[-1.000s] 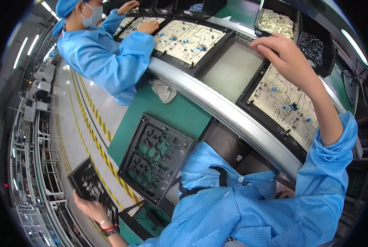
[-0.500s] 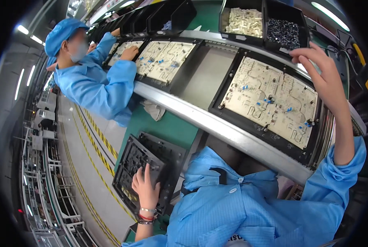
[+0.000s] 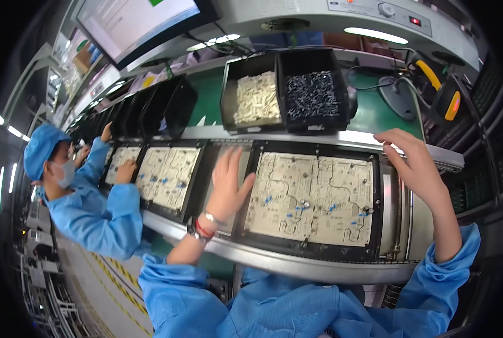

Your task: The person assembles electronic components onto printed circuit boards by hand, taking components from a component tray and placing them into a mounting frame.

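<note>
A cream circuit board point(image 3: 313, 197) with small blue and dark parts on it sits in a black frame point(image 3: 250, 160) on the conveyor before me. My left hand point(image 3: 227, 188) is raised over the gap beside the frame's left edge, fingers stretched, holding nothing. At the board's far right, my right hand point(image 3: 414, 163) hovers by the conveyor's rail, thumb and forefinger apart and nothing visible between them. Beyond the board stand a black bin of cream connector-like pieces point(image 3: 256, 98) and a bin of small dark parts point(image 3: 312, 94).
To the left, a co-worker point(image 3: 88, 191) in blue reaches over another framed board point(image 3: 167, 174). Several black bins point(image 3: 167, 107) line the back. A yellow and black handheld scanner point(image 3: 440, 84) stands at the far right, and a monitor point(image 3: 139, 25) hangs above. The metal rail point(image 3: 285, 262) runs along the front.
My left hand has come up from the black frames lying at the lower left to above the conveyor. My right hand has moved away from the dark-parts bin. The view has swung upward and right.
</note>
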The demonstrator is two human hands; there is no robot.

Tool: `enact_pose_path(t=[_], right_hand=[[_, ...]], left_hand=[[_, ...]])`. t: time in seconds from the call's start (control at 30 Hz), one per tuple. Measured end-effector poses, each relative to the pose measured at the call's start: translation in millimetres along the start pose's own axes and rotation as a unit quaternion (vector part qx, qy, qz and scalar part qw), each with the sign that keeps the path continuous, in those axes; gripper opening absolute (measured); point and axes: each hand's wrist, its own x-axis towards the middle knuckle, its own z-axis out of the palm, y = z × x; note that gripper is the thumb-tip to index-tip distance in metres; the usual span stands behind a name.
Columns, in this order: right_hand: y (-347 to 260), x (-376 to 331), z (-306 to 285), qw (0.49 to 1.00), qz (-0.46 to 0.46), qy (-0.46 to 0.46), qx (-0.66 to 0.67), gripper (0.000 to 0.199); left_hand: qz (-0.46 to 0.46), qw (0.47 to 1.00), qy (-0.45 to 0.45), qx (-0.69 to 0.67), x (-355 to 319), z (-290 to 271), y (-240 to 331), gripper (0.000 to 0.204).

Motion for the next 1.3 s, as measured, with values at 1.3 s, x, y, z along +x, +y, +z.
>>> enact_pose_path(t=[1.3], right_hand=[[40.5,161.9,130.3,0.991,-0.009,-0.032,-0.133,0.01]], left_hand=[[-0.054,0.862,-0.005,-0.505,74.4,-7.0,-49.8,0.019]])
